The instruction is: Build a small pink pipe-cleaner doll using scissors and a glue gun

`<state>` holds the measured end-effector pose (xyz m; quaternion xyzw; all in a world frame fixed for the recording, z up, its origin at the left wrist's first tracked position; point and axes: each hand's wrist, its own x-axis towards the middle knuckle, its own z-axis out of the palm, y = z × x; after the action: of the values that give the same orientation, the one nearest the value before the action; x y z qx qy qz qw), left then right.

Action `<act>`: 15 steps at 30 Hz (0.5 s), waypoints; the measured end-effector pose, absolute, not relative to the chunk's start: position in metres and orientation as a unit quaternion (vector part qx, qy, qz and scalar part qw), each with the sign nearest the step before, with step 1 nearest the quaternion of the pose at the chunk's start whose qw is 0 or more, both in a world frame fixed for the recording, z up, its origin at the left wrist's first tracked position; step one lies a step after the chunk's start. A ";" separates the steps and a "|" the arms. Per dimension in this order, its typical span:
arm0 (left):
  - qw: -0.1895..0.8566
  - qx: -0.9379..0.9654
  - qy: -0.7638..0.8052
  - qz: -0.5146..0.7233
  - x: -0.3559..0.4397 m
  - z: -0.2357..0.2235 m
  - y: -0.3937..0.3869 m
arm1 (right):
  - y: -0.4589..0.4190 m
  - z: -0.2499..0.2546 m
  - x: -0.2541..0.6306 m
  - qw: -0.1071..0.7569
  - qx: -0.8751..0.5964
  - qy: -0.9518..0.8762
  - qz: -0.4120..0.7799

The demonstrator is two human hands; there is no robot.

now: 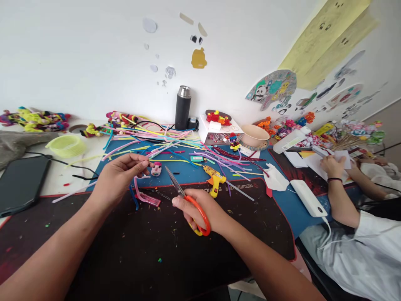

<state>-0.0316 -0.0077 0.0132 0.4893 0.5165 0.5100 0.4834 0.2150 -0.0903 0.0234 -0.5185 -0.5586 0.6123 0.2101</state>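
Observation:
My left hand (123,175) is closed in a pinch, its fingertips together; what lies between them is too small to make out. Just right of those fingertips is a small pink and white figure head (156,169) with a dark pink top; whether the fingers touch it I cannot tell. My right hand (197,209) grips scissors (198,213) with orange and yellow handles, their blades pointing up and left toward the head. Below the left fingertips are a pink pipe cleaner (136,190) and a small pink clear-plastic item (152,200). A yellow glue gun (215,179) lies beyond the scissors.
Many coloured pipe cleaners (163,138) cover the table's back, before a black thermos (183,109) and a white box (216,134). A phone (23,182) lies left. On the right, a co-worker's hand (333,167) handles paper beside a white power bank (308,198) with a cable.

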 end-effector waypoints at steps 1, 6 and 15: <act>0.479 0.496 0.515 0.510 -0.032 0.012 -0.007 | -0.087 0.029 0.217 0.193 -0.533 -0.576 0.588; 0.448 0.516 0.528 0.504 -0.039 0.000 -0.004 | -0.061 0.047 0.221 0.080 -0.599 -0.726 0.328; 0.410 0.511 0.550 0.518 -0.044 0.001 -0.001 | -0.021 0.041 0.212 -0.073 -0.635 -0.750 0.173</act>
<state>-0.0440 -0.0010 0.0014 0.5109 0.5499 0.5185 0.4096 0.2122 -0.0206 0.0411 -0.6345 -0.7498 0.1726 -0.0732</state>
